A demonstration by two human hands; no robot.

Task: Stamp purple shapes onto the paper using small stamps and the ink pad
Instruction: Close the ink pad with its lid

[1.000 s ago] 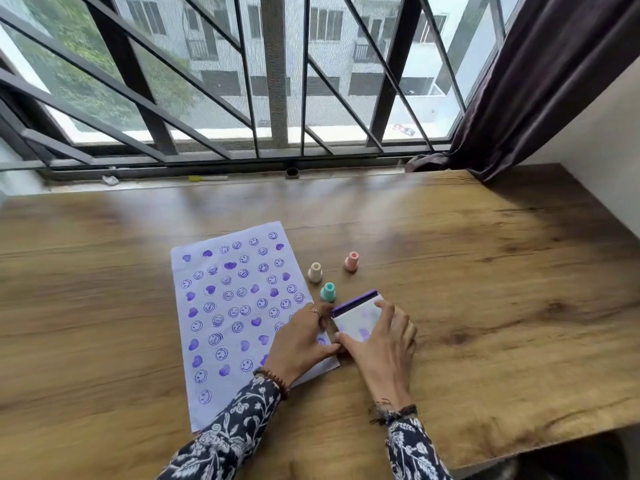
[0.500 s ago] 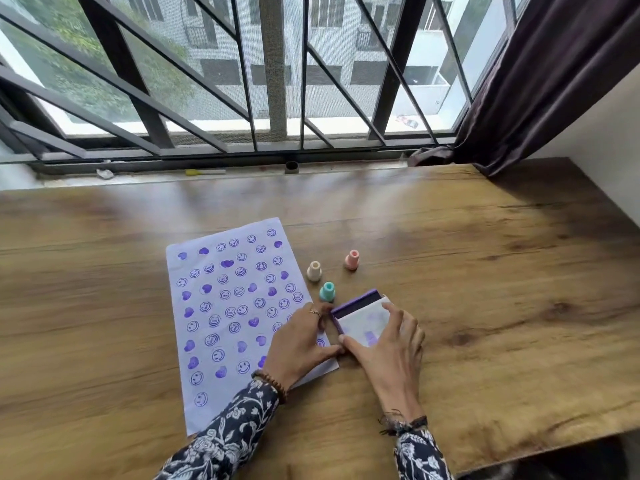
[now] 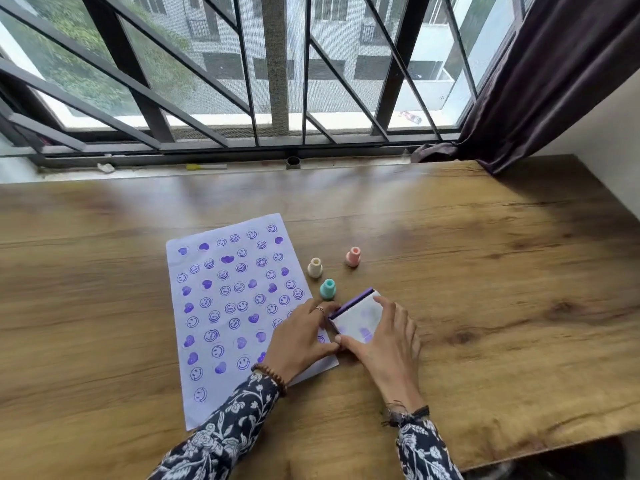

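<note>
Both hands grip the ink pad [image 3: 358, 320] just off the paper's right edge: left hand [image 3: 300, 341] pinches its near-left corner, right hand [image 3: 388, 341] spans its lid. Paper [image 3: 221, 306] is nearly filled. Three stamps [image 3: 327, 289] stand untouched beyond. Probable step: closing or opening the pad; next, confirm lid position.

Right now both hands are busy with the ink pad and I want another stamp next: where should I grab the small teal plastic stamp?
Pinch the small teal plastic stamp by its narrow upper neck, coming straight down from above. It stands upright on its wider base, with the ink pad and left hand close on its near side, so a top approach looks clearest.
</note>
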